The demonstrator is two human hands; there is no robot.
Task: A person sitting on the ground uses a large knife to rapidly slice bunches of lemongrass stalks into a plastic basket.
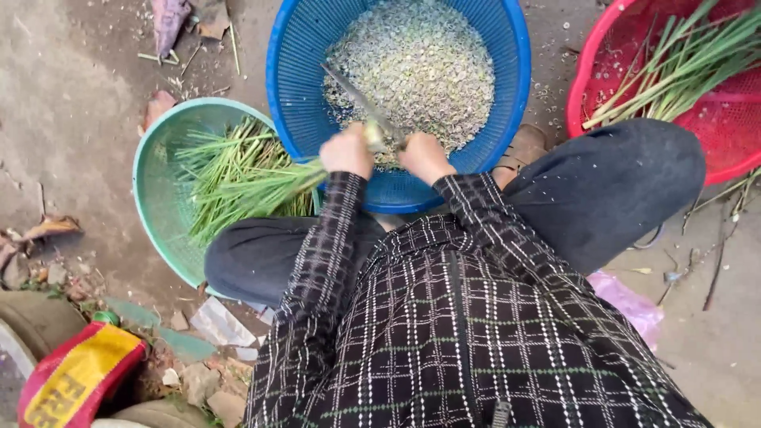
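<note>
The left hand [346, 150] is at the centre of the frame, just over the near rim of the blue basket [514, 47]; its fingers are curled tight around a bundle of green stalks [261, 186], which runs from the fist toward the left of the frame and fans out over the green basket [154, 198]; the right hand [424, 156] is just beside it, also closed into a fist, and it grips the handle of a knife [361, 99], whose blade points up and to the left across the blue basket; how the single fingertips lie on the handle I cannot tell, because the backs of the hands cover them; the blue basket holds a heap of small pale green cut pieces [420, 63]; in the upper right of the frame a red basket [587, 79] holds more long green stalks; both sleeves are dark with a light check pattern; dry leaves and scraps lie on the concrete ground [63, 119] at the left.
</note>
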